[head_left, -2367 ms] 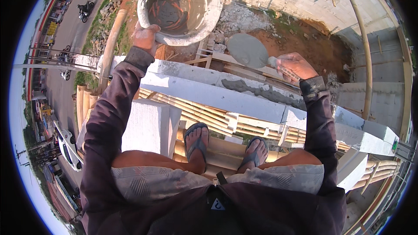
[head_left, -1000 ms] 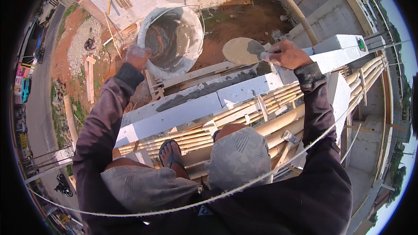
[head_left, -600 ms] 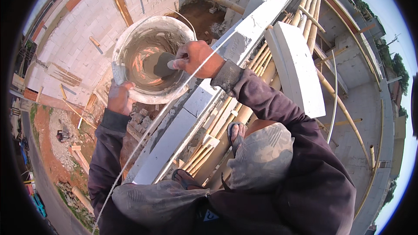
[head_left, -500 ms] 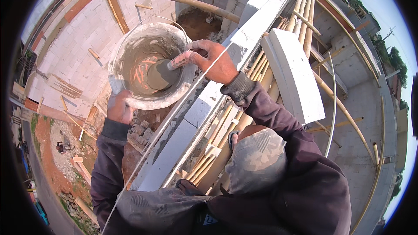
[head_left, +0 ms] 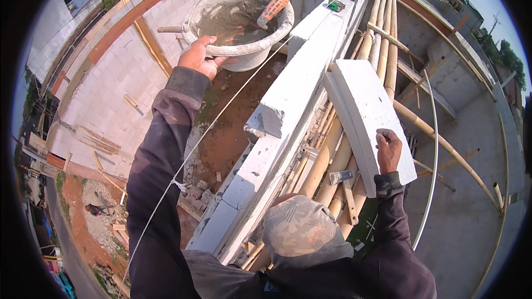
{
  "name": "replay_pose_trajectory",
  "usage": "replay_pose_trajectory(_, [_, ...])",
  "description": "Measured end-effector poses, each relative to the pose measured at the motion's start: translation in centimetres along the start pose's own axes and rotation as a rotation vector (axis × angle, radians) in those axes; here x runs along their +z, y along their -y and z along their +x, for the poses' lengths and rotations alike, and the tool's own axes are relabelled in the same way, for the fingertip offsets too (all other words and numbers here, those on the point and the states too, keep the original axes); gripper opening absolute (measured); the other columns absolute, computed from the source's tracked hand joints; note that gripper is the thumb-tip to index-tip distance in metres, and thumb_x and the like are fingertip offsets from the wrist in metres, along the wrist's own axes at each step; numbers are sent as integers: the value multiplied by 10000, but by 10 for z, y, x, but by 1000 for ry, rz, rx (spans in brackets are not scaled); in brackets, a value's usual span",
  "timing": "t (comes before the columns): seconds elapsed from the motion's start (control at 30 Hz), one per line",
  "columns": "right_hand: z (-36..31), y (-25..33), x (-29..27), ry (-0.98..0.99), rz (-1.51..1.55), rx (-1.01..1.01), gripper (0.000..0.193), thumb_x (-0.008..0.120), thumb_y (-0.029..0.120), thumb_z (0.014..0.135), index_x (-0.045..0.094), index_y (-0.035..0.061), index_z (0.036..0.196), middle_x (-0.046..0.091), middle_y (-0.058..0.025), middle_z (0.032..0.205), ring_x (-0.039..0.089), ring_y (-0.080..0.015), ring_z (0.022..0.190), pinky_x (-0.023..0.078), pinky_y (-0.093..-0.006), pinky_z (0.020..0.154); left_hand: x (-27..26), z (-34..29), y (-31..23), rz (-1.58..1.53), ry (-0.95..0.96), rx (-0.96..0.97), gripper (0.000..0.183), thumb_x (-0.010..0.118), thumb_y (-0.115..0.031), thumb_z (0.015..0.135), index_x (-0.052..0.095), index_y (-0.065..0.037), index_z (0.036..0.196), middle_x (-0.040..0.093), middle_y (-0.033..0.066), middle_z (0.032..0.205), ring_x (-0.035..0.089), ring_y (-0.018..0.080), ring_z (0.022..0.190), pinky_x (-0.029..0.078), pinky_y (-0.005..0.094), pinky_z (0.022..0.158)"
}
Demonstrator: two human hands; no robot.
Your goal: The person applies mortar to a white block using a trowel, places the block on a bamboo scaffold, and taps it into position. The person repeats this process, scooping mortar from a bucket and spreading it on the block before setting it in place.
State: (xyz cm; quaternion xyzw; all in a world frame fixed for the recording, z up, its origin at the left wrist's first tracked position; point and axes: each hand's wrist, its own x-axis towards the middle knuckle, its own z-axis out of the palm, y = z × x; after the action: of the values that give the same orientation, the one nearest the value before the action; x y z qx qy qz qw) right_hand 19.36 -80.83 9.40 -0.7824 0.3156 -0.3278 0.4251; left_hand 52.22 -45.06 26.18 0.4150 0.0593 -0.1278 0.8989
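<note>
My left hand (head_left: 202, 60) grips the near rim of a mortar-caked bucket (head_left: 244, 58), fingers wrapped over its edge. Wet grey mortar (head_left: 224, 30) lies inside the bucket. An orange-handled tool (head_left: 275, 6), probably a trowel, leans there with its handle over the right rim; its lower end is hidden in the mortar. Over a long white block (head_left: 371, 99) on the right is my right hand (head_left: 389, 150), its fingers loosely bent and nothing seen in them. Whether it touches the block I cannot tell.
White blocks (head_left: 302, 86) form the wall top, with a taut string (head_left: 213, 124) along it. A green tape measure (head_left: 335, 5) sits farther up. Bamboo poles (head_left: 382, 39) run beside the wall; a hammer (head_left: 348, 196) lies on some. Ground (head_left: 224, 138) shows far below.
My right hand has let go of the orange handle and moved right, over the white block. With my left hand on it, the bucket has moved farther away along the wall.
</note>
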Motion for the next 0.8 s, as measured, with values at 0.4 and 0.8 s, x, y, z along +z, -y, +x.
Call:
replay_pose_trajectory(0.4, [11,-160,-106,-157,-766,75,447,721,294,827,613,101,1215,561,-145,1273,516,-370,1194,436,-482,979,176,124,123,402,284,-23,467,377,13,990,187,55,1414,301,316,1394,468,562,1219,518,616,1003])
replay_pose_trajectory(0.8, [32,-196,-156,109,-771,343,618,690,459,854,611,9,1271,613,-232,1271,575,-383,1197,440,-423,1021,163,140,137,233,448,97,517,553,-218,1007,374,-7,1444,423,229,1383,509,337,1226,542,438,969])
